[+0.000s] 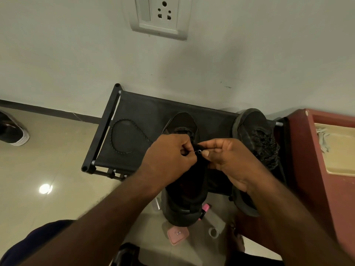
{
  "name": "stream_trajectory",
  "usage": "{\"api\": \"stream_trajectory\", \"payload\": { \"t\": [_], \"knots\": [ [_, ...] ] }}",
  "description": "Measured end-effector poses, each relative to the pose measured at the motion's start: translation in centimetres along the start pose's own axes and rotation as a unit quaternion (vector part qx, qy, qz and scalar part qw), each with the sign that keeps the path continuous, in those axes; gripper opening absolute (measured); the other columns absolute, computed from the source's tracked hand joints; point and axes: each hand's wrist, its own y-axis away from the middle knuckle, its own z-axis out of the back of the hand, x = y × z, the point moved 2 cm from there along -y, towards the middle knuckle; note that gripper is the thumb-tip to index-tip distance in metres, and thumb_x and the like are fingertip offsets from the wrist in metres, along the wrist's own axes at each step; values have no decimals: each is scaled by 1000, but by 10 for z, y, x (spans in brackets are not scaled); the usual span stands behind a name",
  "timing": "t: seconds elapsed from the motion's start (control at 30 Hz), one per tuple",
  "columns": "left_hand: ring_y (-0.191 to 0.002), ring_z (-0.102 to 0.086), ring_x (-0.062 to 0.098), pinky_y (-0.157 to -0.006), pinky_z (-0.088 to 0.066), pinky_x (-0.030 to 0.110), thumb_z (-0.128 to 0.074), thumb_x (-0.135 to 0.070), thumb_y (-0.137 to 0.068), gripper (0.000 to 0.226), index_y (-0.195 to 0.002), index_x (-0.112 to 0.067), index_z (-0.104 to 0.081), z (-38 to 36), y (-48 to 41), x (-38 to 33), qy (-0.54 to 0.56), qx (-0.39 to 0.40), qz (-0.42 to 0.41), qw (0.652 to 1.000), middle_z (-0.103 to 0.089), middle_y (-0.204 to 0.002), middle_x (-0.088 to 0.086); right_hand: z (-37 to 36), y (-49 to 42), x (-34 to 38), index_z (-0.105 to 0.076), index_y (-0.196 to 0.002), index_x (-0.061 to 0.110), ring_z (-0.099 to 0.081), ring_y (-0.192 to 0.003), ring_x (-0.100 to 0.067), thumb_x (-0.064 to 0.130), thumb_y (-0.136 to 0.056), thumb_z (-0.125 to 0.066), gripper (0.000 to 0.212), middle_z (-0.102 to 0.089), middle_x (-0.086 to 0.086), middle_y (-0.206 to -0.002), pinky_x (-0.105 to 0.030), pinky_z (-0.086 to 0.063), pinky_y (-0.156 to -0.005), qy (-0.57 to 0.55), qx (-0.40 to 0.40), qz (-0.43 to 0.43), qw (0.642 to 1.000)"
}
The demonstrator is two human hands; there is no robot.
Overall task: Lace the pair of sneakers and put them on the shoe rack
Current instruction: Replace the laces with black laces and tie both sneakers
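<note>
A black sneaker (184, 191) lies lengthwise on the top of the black shoe rack (134, 108), its heel hanging over the front edge. My left hand (169, 156) pinches the tip of the black lace (123, 135) at an eyelet. That lace loops away to the left over the rack's fabric. My right hand (226, 158) pinches the sneaker's upper beside the eyelet. A second black sneaker (255, 135), with a speckled lace through it, lies on the rack's right end.
A red cabinet (307, 169) stands right of the rack with a beige tray on it. Another shoe (11, 131) lies on the tiled floor at far left. A pink case (177, 235) and small items lie below the rack. A wall socket (159, 16) is above.
</note>
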Motion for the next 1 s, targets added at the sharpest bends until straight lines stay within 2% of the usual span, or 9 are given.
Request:
{"api": "stream_trajectory", "payload": {
  "t": [0.27, 0.37, 0.47, 0.73, 0.87, 1.0],
  "knots": [
    [-62, -59, 8, -68, -57, 37, -68, -26, -85, 9, -77, -27, -65, -4, -1, -1, -1, -7, 12, 1000, -60, -64, -10, 2, -1, -1, -71, -107, 5, -74, -95, -24, -5, -93, -60, 20, -76, -15, -98, -33, -59, -82, -21, 10, -6, 1000],
    [-63, -59, 8, -69, -57, 37, -67, -27, -87, 9, -78, -27, -64, -7, 0, -1, -12, -1, 15, 1000, -60, -66, -10, 2, -2, -1, -71, -107, 4, -73, -96, -26, -5, -93, -61, 20, -75, -16, -99, -35, -59, -85, -19, 11, -7, 1000],
    [-67, -59, 9, -71, -56, 37, -66, -27, -88, 7, -84, -23, -67, -10, 1, -4, -22, -6, 18, 1000, -61, -71, -9, 1, -1, 0, -72, -105, 4, -74, -94, -25, -6, -92, -61, 20, -76, -17, -98, -32, -60, -81, -22, 12, -6, 1000],
    [-75, -58, 8, -68, -48, 23, -61, -31, -93, 10, -83, -28, -61, -12, 4, -9, -56, -27, 37, 997, -61, -80, -9, 0, 0, 1, -73, -102, 5, -74, -87, -21, -6, -91, -61, 19, -76, -16, -95, -28, -59, -73, -32, 17, -8, 999],
    [-73, -58, 10, -66, -47, 24, -62, -29, -92, 13, -80, -29, -59, -10, 2, -10, -62, -20, 35, 997, -61, -78, -8, 0, 0, 2, -73, -102, 6, -74, -89, -22, -6, -91, -61, 19, -76, -15, -96, -30, -60, -77, -28, 17, -8, 999],
    [-71, -58, 12, -67, -51, 28, -61, -28, -92, 11, -81, -24, -61, -10, 2, -12, -83, -19, 27, 996, -60, -76, -6, -2, 2, 3, -73, -103, 5, -74, -89, -22, -5, -92, -61, 19, -76, -15, -96, -28, -59, -75, -24, 16, -3, 1000]
  ]
}}
